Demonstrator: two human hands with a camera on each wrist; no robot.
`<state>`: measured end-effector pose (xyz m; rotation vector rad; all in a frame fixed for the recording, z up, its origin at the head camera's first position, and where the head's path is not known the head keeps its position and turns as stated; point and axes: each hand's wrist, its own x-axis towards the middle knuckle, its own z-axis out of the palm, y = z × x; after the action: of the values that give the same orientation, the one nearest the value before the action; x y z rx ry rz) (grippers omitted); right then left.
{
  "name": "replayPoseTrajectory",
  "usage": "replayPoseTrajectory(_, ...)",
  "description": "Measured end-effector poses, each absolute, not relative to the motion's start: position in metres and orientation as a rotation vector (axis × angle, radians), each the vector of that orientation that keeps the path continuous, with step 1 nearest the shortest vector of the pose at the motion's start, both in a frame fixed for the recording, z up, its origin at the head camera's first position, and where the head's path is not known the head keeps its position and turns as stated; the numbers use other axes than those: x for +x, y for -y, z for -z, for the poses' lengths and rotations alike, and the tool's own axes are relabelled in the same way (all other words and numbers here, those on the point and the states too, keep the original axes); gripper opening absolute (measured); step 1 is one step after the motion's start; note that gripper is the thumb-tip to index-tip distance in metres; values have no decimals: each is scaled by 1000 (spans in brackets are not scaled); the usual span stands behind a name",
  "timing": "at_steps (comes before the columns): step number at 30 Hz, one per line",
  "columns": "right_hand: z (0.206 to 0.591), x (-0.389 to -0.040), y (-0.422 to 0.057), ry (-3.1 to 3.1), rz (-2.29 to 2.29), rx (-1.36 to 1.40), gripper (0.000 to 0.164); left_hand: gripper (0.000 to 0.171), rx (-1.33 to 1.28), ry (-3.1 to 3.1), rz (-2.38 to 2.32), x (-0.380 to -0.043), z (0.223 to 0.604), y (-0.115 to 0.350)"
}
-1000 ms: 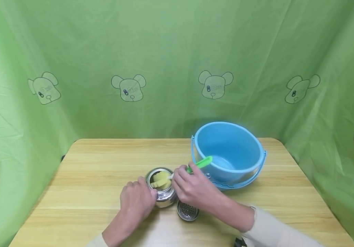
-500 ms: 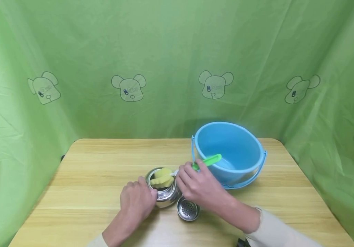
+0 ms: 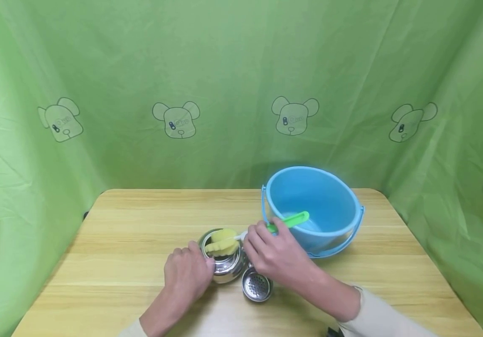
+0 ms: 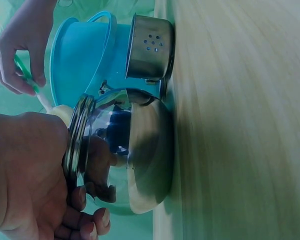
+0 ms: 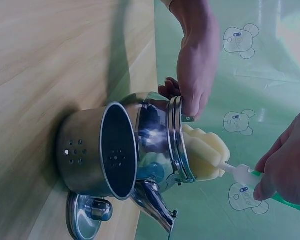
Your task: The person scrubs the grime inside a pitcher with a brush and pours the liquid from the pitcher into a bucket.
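Note:
A shiny steel teapot (image 3: 227, 271) stands upright on the table with its mouth uncovered. My left hand (image 3: 187, 271) grips it at the left of its rim, fingers curled low in the left wrist view (image 4: 35, 175). In my right hand (image 3: 273, 250) is a sponge brush, held by its green handle (image 3: 297, 218). Its yellow sponge head (image 5: 210, 150) sits tilted in the teapot's mouth, partly inside and partly above the rim. The sponge's lower end is hidden in the pot. The spout (image 5: 155, 205) points away from my left hand.
Close to the teapot's right stands a perforated steel strainer cup (image 3: 257, 284). A knobbed steel lid (image 5: 85, 220) lies beside the strainer in the right wrist view. Behind my right hand is a large blue bucket (image 3: 338, 229) with its handle lowered. Green curtain (image 3: 233, 56) surrounds the wooden table (image 3: 140, 220).
My right hand has moved right, drawing the brush partly up out of the teapot, so more of the sponge shows. My left hand and the teapot stay nearly in place.

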<state>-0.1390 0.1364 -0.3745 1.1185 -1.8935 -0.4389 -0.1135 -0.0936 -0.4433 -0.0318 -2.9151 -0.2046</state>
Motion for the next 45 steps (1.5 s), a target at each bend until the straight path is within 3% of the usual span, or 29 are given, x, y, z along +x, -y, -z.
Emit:
replayPoseTrajectory(16,364,-138,-145,1899,397,1061,34,44,-28,2924,189,-114,443,93)
replayPoseTrajectory(29,360,-137,-158,1946,364,995,37,26,-28,2924,195,-114,444,93)
replayPoseTrajectory(45,352,-137,-174,1930,174,923,28,24,-36,2920,165,-113,443,94)
